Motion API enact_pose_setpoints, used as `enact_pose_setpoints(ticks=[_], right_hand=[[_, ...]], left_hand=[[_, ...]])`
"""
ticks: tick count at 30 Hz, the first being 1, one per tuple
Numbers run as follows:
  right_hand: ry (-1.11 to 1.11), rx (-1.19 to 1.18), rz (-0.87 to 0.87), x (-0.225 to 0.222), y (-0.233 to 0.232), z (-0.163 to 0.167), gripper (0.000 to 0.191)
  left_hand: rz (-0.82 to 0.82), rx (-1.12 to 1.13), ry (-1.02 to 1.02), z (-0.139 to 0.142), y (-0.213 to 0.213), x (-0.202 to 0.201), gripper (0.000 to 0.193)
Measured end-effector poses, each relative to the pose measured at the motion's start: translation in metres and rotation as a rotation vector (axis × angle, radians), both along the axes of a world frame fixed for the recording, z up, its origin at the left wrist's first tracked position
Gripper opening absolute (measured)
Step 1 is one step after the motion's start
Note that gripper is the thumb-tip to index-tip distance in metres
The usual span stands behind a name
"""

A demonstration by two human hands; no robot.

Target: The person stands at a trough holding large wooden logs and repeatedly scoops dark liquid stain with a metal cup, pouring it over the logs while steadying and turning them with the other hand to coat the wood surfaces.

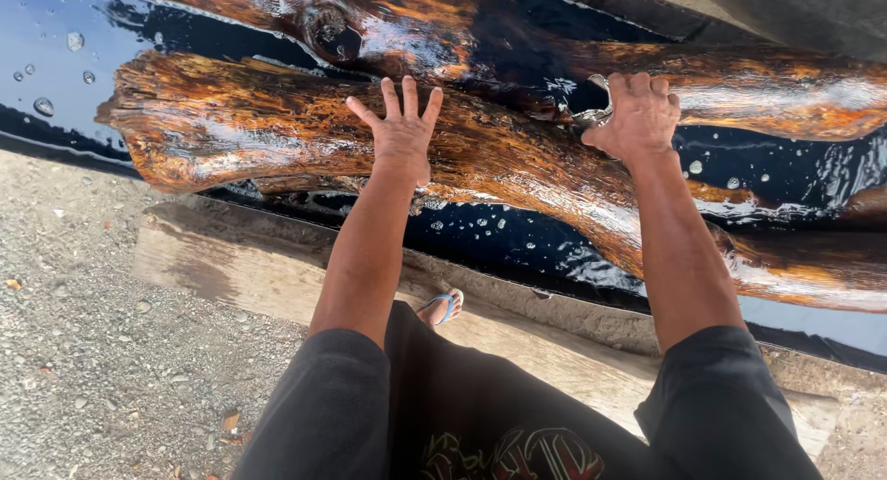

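Left hand (402, 129) lies open, fingers spread, bracing on the glossy wood slab (277, 120); right hand (637, 115) grips a crumpled pad (596, 106), rubbing it.

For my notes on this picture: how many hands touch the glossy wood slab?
2. The left hand lies flat with spread fingers on the middle of the wood slab. The right hand presses a crumpled pad further right. No other hands show.
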State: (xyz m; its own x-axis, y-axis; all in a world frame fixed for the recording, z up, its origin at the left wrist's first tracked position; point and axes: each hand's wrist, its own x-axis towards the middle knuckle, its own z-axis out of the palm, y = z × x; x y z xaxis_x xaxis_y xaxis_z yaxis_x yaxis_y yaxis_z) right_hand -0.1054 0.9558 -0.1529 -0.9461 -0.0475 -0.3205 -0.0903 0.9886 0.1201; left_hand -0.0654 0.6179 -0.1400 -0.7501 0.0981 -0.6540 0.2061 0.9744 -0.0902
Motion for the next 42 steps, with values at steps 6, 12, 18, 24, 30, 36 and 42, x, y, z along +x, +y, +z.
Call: enact_pose_setpoints(ticks=[6, 12, 18, 24, 30, 36, 42], right_hand=[[0.056, -0.012, 0.035, 0.013, -0.004, 0.019, 0.105], [0.208, -0.093, -0.128, 0.08, 0.029, 0.033, 0.091], [0.42, -0.232, -0.527, 0.18, 0.069, 0.021, 0.092], [0.663, -0.417, -0.687, 0.231, 0.069, -0.019, 0.099], [0.565, -0.469, -0.806, 0.233, 0.065, -0.017, 0.105], [0.587, -0.563, -0.788, 0.238, 0.066, -0.013, 0.1], [0.588, -0.533, -0.604, 0.243, 0.079, -0.015, 0.102]], left_hand=[[-0.003, 0.005, 0.027, -0.008, -0.002, 0.0, 0.126], [-0.002, 0.015, 0.03, -0.011, -0.002, -0.001, 0.129], [0.026, 0.059, -0.024, -0.005, 0.002, -0.001, 0.146], [0.006, 0.052, -0.023, -0.013, 0.0, 0.001, 0.151], [0.009, 0.065, 0.005, -0.027, -0.002, 0.002, 0.157], [0.011, 0.073, 0.035, -0.03, -0.003, 0.001, 0.16], [0.027, 0.064, 0.048, -0.036, -0.001, 0.0, 0.16]])
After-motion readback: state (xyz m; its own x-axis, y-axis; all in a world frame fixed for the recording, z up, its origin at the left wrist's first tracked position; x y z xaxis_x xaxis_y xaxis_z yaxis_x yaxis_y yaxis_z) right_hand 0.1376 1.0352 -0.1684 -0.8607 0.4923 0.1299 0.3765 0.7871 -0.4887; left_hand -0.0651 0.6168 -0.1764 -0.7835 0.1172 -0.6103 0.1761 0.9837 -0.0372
